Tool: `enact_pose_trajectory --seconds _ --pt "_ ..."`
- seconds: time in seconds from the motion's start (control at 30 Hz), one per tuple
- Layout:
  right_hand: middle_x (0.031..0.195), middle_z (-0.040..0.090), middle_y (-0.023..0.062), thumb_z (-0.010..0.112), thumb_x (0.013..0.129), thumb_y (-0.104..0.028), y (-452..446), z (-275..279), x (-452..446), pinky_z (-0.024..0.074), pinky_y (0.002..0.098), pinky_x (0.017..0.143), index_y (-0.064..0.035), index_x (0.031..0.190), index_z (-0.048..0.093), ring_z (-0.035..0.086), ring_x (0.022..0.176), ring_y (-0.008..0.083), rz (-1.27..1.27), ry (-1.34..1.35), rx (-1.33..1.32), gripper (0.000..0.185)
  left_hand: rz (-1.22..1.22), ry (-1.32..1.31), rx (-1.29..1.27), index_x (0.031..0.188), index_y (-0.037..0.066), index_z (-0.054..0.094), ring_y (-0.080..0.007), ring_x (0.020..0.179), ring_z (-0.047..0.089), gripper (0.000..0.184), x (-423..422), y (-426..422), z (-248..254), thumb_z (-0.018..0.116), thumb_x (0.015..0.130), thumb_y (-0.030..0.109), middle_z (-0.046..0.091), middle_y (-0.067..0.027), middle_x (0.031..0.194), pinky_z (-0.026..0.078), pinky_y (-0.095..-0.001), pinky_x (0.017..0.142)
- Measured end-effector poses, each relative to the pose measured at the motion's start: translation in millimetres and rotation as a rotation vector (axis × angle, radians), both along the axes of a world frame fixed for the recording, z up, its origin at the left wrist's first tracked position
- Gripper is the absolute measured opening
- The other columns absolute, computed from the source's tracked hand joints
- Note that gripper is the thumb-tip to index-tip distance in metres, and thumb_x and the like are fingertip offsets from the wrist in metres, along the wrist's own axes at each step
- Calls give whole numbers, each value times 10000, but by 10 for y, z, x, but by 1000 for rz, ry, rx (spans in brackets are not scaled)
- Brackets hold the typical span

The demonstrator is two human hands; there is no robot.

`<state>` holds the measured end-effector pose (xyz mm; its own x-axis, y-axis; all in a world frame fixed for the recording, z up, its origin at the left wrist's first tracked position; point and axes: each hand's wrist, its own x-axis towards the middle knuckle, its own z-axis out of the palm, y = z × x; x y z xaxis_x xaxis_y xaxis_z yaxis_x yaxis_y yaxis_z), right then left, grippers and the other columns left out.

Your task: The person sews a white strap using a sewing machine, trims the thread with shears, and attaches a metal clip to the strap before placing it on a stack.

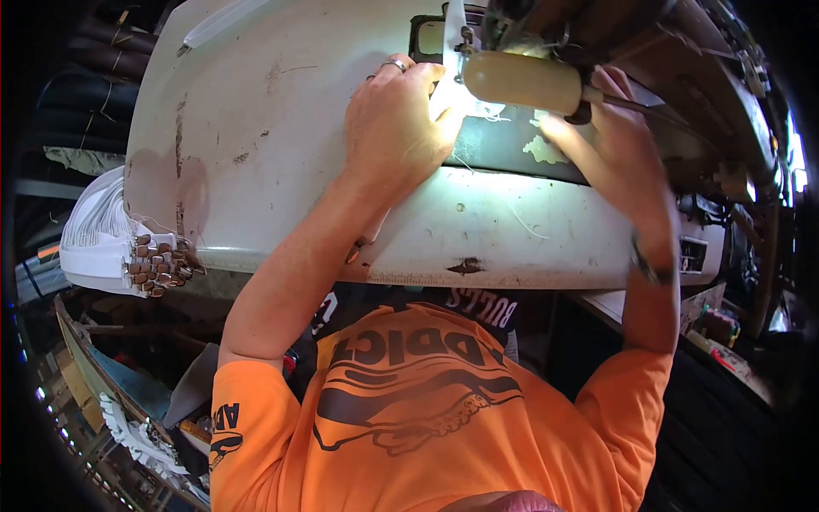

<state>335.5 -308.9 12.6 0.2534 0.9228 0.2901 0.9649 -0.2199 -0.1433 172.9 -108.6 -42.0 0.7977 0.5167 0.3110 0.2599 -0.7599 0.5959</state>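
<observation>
Bright glare is washing out the white material (447,104) at your left hand (394,124), obscuring its fingertips. A rod (624,103) is crossing your right hand (607,141), partly hiding its fingers; that hand is blurring, as is its wristband (650,261). Beyond both hands, the top edge is cutting off the machine (546,21).
</observation>
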Motion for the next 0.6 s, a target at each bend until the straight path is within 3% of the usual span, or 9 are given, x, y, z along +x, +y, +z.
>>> enact_pose_trajectory --seconds 0.1,0.2,0.27,0.33,0.43,0.6 --pt "1314 679 218 702 872 -98 -583 915 -370 526 443 1001 23 1162 705 655 1204 392 71 450 -65 314 2 8 -35 1104 29 753 -366 948 684 355 -21 15 24 759 835 260 714 -178 1004 534 -467 850" --pt "1311 679 218 696 877 -101 -1384 1306 204 527 444 999 25 1167 701 655 1201 390 -143 297 241 317 -11 7 -63 1095 33 759 -367 920 694 332 -19 2 23 801 849 252 724 -183 999 538 -440 848" --pt "1310 679 219 692 880 -102 -1835 1314 951 528 445 997 27 1171 698 656 1198 389 -454 63 426 318 -17 -24 -81 1093 27 758 -355 914 699 329 -4 17 13 804 845 239 733 -184 992 540 -427 846" --pt "1308 679 219 688 884 -104 -2206 1262 1678 529 446 996 28 1175 696 657 1196 389 -639 -14 436 320 -5 15 -111 1101 27 757 -319 916 705 334 -8 1 64 811 850 240 741 -181 1008 542 -399 843" --pt "1306 678 220 682 889 -107 -2464 1145 2244 530 447 994 30 1181 692 657 1192 387 -775 117 401 322 -2 22 -140 1113 28 757 -302 908 706 336 -7 7 81 814 859 240 743 -171 1010 543 -386 840" --pt "1301 678 221 671 898 -111 -2643 1069 2514 532 449 990 33 1190 686 659 1186 385 -795 305 417 326 -21 9 -109 1124 22 756 -295 895 708 332 -13 25 47 816 868 225 748 -158 1016 545 -377 836"
